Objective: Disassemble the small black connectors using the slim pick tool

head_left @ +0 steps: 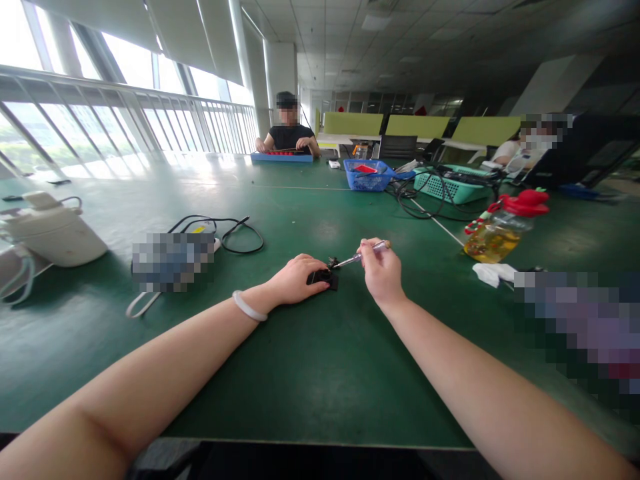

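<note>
My left hand (300,280), with a pale bangle (249,307) on its wrist, is closed round a small black part (327,280) lying on the green table (300,373). The exact kind of this part cannot be made out. In my right hand (381,272) is a screwdriver (363,254) with a clear handle, gripped between thumb and fingers. Its shaft slants down to the left, and the tip meets or nearly meets small dark pieces (333,262) at the top of the black part. My left fingers hide some of that part.
Left are a white container (53,230) and a black cable (250,240) beside a blurred item. Right stand a red-lidded bottle (505,227) and white tissue (493,273). Farther back are a blue basket (369,177), a green basket (453,187) with cables, and a seated person (290,137).
</note>
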A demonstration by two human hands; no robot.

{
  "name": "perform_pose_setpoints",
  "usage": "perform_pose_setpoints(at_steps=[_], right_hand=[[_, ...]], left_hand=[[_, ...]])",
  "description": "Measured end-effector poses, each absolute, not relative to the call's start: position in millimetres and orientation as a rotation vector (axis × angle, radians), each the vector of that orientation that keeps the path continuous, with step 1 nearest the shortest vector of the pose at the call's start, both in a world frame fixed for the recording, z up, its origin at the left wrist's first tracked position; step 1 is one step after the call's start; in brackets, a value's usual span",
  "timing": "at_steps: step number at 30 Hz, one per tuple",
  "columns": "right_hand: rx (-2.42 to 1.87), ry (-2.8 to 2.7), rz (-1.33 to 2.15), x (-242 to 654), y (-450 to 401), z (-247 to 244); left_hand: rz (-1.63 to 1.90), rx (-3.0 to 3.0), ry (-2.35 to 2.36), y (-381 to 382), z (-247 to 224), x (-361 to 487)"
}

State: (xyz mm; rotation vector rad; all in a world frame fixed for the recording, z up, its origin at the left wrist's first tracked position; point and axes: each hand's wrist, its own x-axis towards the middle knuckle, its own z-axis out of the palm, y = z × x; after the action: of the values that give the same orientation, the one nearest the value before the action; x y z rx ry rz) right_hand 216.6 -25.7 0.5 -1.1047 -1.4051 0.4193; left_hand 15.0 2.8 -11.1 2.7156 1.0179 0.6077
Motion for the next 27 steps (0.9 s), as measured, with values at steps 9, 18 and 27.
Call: perform_pose_setpoints(at_steps=[9, 18, 27], right_hand=[[-1.134, -1.730, 0.285, 211, -38, 10], [-1.152, -1.902, 0.215, 211, -38, 12], [-1.158, -1.711, 0.305, 214, -32, 7]], left_hand=[[0.627, 2.712, 1.002, 3, -11, 15], [0.633, 2.704, 0.963, 2, -11, 13], [0.630, 2.715, 0.975, 1, -10, 14]])
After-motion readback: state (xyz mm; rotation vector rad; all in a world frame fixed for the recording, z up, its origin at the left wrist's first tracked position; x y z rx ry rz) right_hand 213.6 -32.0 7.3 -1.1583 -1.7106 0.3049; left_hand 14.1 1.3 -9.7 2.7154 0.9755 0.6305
